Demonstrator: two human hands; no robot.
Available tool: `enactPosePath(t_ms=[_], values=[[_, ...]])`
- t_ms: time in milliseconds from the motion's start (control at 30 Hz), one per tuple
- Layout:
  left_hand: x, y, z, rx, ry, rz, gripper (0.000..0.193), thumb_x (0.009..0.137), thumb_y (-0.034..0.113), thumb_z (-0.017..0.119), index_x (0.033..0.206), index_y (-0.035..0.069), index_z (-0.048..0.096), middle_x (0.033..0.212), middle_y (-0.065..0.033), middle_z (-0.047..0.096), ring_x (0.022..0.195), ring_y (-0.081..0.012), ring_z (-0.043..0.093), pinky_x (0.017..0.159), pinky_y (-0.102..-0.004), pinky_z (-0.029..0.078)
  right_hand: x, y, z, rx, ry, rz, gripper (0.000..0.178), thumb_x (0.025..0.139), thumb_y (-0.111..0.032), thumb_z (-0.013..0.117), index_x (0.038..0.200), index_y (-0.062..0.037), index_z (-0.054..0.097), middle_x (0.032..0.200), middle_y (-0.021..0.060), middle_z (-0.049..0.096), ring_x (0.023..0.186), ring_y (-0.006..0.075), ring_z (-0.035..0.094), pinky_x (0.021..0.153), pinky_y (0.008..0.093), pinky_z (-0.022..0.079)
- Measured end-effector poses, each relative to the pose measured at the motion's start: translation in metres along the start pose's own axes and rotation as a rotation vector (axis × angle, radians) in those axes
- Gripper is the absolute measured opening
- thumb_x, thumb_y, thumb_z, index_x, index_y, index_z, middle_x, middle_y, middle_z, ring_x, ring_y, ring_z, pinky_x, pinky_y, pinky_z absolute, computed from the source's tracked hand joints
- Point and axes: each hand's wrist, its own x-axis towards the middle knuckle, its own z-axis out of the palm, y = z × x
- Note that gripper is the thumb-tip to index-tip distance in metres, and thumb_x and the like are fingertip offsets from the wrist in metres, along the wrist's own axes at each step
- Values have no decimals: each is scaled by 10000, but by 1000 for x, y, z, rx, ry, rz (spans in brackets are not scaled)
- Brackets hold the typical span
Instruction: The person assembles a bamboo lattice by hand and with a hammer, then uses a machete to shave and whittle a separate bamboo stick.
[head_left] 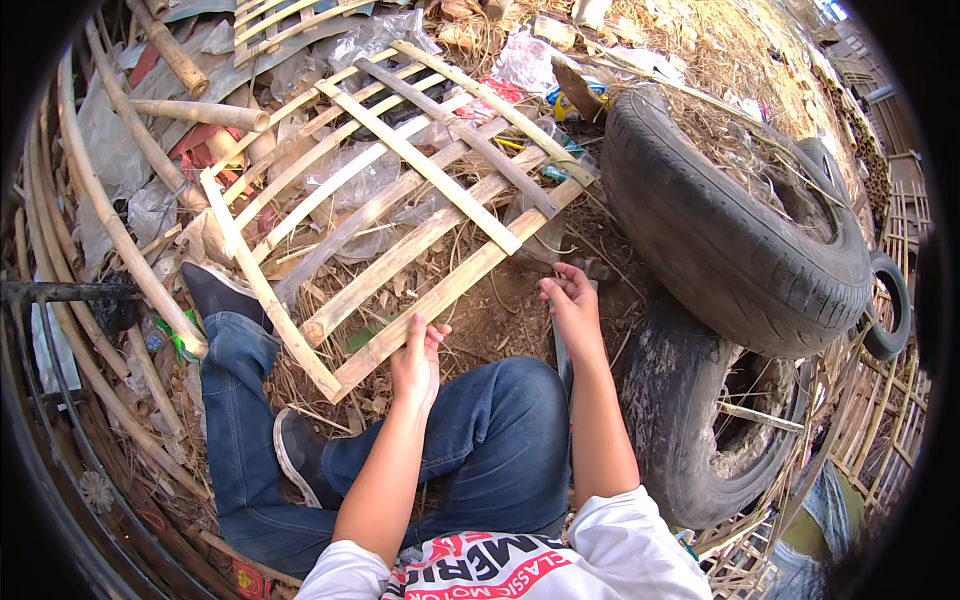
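Observation:
A bamboo lattice panel [385,160] of pale crossed slats lies slanted in front of me, its near left corner beside my shoe. At its near slat [455,290] is my left hand [416,362], palm turned inward, fingers loosely curled and apart. One fingertip touches the slat's edge; nothing shows in the palm. To the right, apart from the panel's near edge, my right hand [574,308] is closed in a pinch. Whatever those fingers hold, if anything, is too small to make out. A narrow grey strip [562,350] stands beside that wrist, partly hidden by my forearm and knee.
Two worn tyres, an upper one [720,230] leaning over a lower one [680,420], crowd my right side. Bamboo poles [120,215] lie along the left. Plastic scraps [520,60] and dry leaves litter the ground beyond. My bent legs [490,430] are below the panel.

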Motion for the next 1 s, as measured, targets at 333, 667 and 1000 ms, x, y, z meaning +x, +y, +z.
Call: enactPosePath(t_ms=[333,667,1000], values=[[29,-46,-10,-50,17,-324,303,917,396,603,820,111,563,753,-10,569,819,-162,606,745,-316,494,28,15,15,-288,190,-174,491,779,-169,728,1168,9,488,936,123,627,828,223,609,749,337,486],[20,-30,-8,-46,-45,-329,466,946,529,460,1003,76,554,771,-48,560,779,-180,582,754,-335,493,62,9,-1,-747,106,-295,804,569,-217,870,1183,-7,394,1148,212,530,1066,369,536,923,413,429],[21,-27,4,4,-119,-204,485,953,529,440,1045,64,541,778,-63,569,789,-192,592,789,-353,505,83,7,-10,-731,0,-511,836,488,-230,878,1119,-22,370,1099,193,468,1066,360,480,906,420,413]])
